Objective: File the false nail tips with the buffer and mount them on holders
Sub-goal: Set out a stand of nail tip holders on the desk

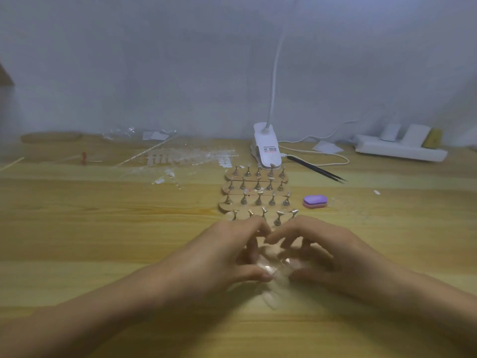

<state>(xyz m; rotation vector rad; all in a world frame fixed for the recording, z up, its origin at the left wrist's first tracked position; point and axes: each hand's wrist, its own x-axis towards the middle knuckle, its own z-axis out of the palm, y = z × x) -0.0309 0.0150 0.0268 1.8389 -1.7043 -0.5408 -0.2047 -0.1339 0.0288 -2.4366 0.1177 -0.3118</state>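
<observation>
Left grip and right grip: fingers curled, meeting over clear tips near-centre on table, hold too blurred to tell; holders just beyond, buffer to their right; best to pinch one tip by its edges before filing.

- The table is light wood with visible grain, smooth, with a soft sheen.
- The holders are shiny gold-coloured metal pegs on flat bases that look like wood.
- The buffer looks matt.
- The nail tips and the clear piece are transparent, glossy plastic.
- The lamp and the power strip are smooth white plastic.
- The tweezers are black and matt.
</observation>
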